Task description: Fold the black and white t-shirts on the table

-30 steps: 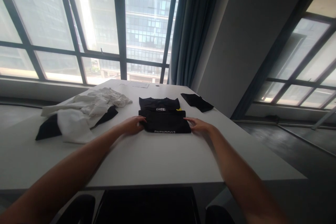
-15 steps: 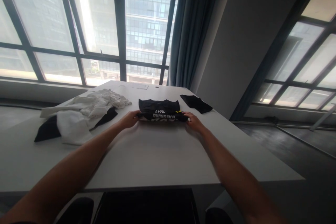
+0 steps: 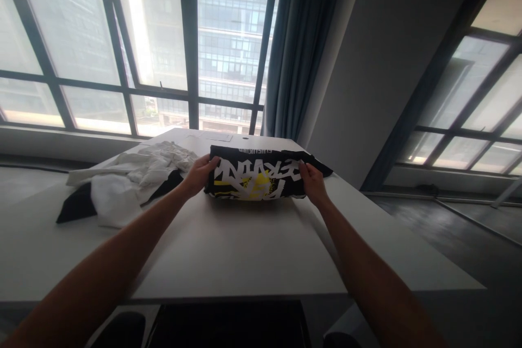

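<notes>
A folded black garment (image 3: 255,176) with white lettering and yellow marks is held up over the white table (image 3: 244,250). My left hand (image 3: 200,175) is closed on its left end, thumb on the printed face. At the right end my right hand (image 3: 313,182) grips the cloth the same way. The lettering appears upside down. The lower edge of the garment hangs close above the tabletop; whether it touches cannot be made out.
A heap of white clothes (image 3: 134,174) with black cloth (image 3: 77,204) beneath lies on the table's left. Behind the garment's right end is another black cloth (image 3: 324,166). Windows and a blue-grey curtain (image 3: 289,49) stand beyond; a black chair (image 3: 228,326) is below the near edge.
Both hands have raised the black garment and tilted it, so more of its printed face shows. It now covers part of the black cloth at the right.
</notes>
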Demonstrator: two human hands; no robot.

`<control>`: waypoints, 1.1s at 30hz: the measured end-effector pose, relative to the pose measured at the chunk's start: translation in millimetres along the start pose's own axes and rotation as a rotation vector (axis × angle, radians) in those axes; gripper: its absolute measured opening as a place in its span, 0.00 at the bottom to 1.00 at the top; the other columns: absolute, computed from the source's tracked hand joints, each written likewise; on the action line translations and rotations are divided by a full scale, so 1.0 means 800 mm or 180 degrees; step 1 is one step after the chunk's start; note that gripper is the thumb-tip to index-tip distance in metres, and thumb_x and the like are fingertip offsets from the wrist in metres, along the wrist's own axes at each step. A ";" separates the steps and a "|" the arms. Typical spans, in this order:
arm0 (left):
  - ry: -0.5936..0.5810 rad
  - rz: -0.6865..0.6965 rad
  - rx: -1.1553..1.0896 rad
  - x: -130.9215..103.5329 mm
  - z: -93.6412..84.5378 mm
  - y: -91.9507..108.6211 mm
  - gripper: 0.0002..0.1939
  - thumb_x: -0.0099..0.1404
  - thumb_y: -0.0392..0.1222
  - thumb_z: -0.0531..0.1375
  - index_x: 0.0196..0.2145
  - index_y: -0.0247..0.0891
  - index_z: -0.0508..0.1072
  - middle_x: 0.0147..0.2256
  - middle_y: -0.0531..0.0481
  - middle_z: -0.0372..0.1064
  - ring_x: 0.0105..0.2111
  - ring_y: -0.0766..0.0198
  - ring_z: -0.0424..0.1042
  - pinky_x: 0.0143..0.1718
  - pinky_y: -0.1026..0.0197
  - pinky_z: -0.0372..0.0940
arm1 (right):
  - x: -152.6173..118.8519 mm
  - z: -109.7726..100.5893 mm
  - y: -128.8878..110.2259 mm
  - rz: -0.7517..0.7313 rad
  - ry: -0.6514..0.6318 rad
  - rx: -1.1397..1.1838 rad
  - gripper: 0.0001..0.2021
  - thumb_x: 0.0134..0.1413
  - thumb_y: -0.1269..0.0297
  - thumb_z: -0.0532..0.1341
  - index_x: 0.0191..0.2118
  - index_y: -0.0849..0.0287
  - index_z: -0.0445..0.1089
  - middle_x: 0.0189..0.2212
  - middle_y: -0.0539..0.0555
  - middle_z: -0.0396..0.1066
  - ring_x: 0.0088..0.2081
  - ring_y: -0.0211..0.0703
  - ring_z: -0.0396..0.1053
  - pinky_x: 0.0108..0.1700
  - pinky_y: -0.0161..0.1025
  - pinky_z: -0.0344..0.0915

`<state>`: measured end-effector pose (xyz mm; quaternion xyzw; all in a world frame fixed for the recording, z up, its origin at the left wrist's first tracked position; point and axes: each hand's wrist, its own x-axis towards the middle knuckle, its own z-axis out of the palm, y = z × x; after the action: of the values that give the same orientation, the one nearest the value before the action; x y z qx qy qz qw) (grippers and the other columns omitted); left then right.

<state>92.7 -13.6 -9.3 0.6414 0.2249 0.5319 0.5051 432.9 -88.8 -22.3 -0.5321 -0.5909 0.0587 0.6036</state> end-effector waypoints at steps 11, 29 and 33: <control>0.0340 -0.0975 0.2744 0.022 -0.055 -0.083 0.22 0.56 0.54 0.62 0.42 0.34 0.75 0.31 0.44 0.76 0.30 0.56 0.75 0.33 0.59 0.68 | 0.009 0.043 0.064 0.0855 -0.1215 -0.1631 0.20 0.58 0.53 0.59 0.51 0.60 0.69 0.43 0.59 0.76 0.46 0.49 0.72 0.51 0.41 0.64; -0.0695 -0.2451 0.2047 -0.003 -0.028 -0.043 0.27 0.39 0.58 0.73 0.30 0.35 0.75 0.27 0.49 0.71 0.27 0.63 0.70 0.22 0.67 0.62 | -0.006 0.026 0.047 0.0989 -0.1592 -0.2329 0.15 0.53 0.54 0.64 0.36 0.62 0.79 0.33 0.57 0.78 0.37 0.46 0.74 0.37 0.34 0.62; -0.0825 -0.2488 0.1493 -0.006 -0.038 -0.034 0.23 0.38 0.46 0.74 0.32 0.37 0.73 0.30 0.49 0.72 0.33 0.60 0.73 0.27 0.65 0.65 | -0.005 0.019 0.048 0.1079 -0.1495 -0.1805 0.12 0.52 0.59 0.64 0.31 0.64 0.77 0.27 0.55 0.76 0.31 0.42 0.72 0.33 0.32 0.62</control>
<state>70.4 5.8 -38.1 0.6665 0.4985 0.1524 0.5329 441.4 -66.3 -56.4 -0.7395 -0.6094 0.1120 0.2632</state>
